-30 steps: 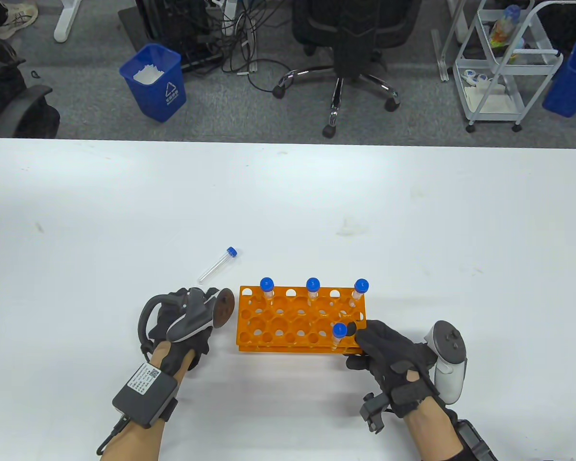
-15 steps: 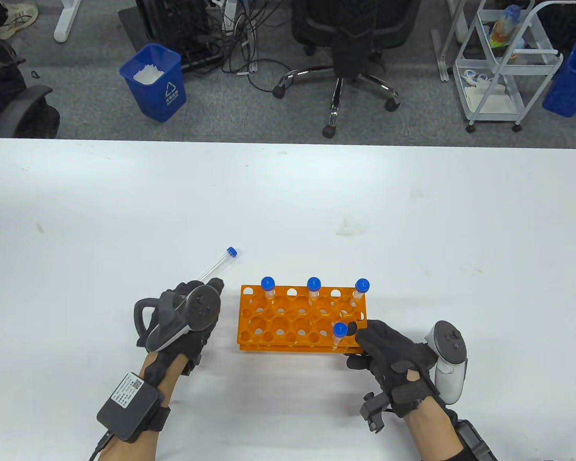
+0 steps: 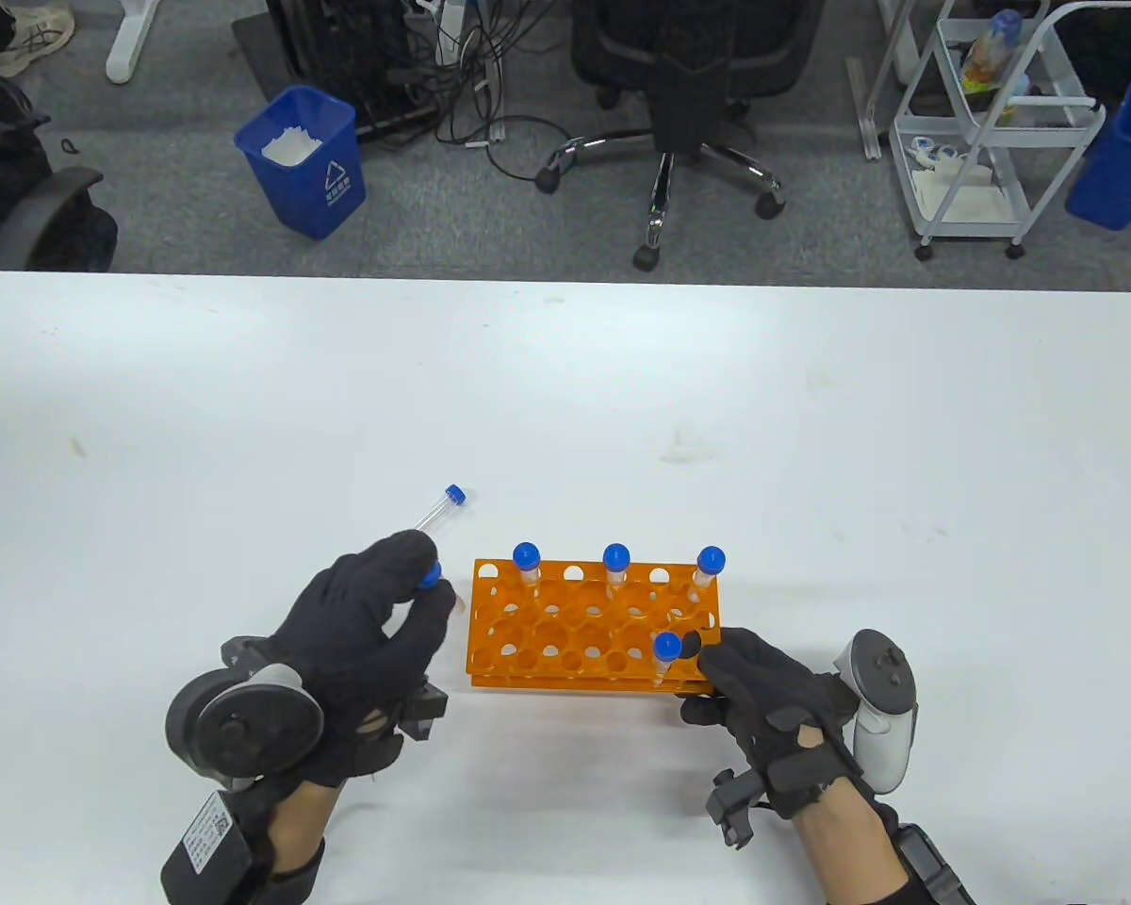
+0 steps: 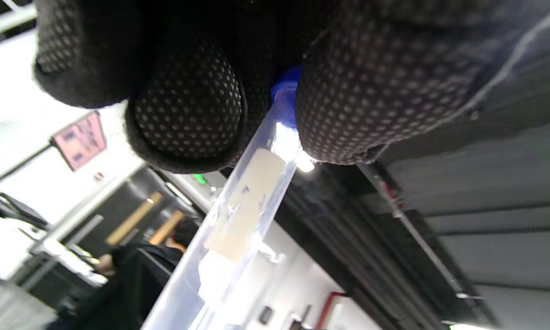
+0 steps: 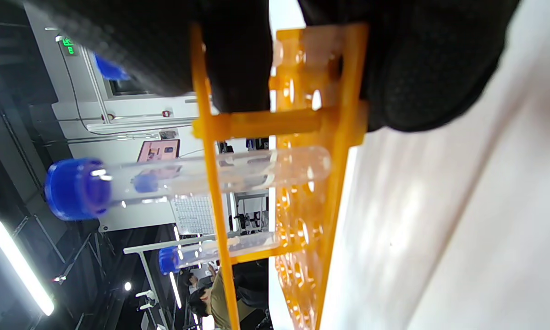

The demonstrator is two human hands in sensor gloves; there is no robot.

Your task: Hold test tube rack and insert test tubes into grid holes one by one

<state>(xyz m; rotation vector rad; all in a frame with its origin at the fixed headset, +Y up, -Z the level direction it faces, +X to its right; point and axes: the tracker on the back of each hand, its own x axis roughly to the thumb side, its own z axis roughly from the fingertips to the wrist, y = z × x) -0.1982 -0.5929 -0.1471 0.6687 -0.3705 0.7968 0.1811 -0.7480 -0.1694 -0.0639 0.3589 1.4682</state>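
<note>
Left hand (image 3: pixel 363 627): turned palm-up, just left of the rack, pinching a capped tube near its blue cap between fingertips (image 4: pixel 188 123) and thumb.
Held tube (image 4: pixel 238 215): clear body runs away from the fingers in the left wrist view; in the table view only its blue cap shows at the fingertips, so the tilt cannot be read there.
Right hand (image 3: pixel 773 707): closed around the near right corner of the rack, fingers wrapped over the end frame, bracing it on the table.
Rack (image 3: pixel 565 627): orange, long axis running from one hand to the other, lying between the two hands.
Seated tubes: three upright along the far row, away from both hands, and one (image 3: pixel 664 655) in the near row right beside the right hand's fingers.
Loose tube (image 3: pixel 434 514): lying on the table beyond the left hand's fingertips, cap pointing away and toward the rack side.
Key relation: open holes lie directly right of the left hand, which is nearer the empty left end; held tube probably needs tipping upright, round end down, before lowering.
Step judged: carrying the fifth tube to a hole.
</note>
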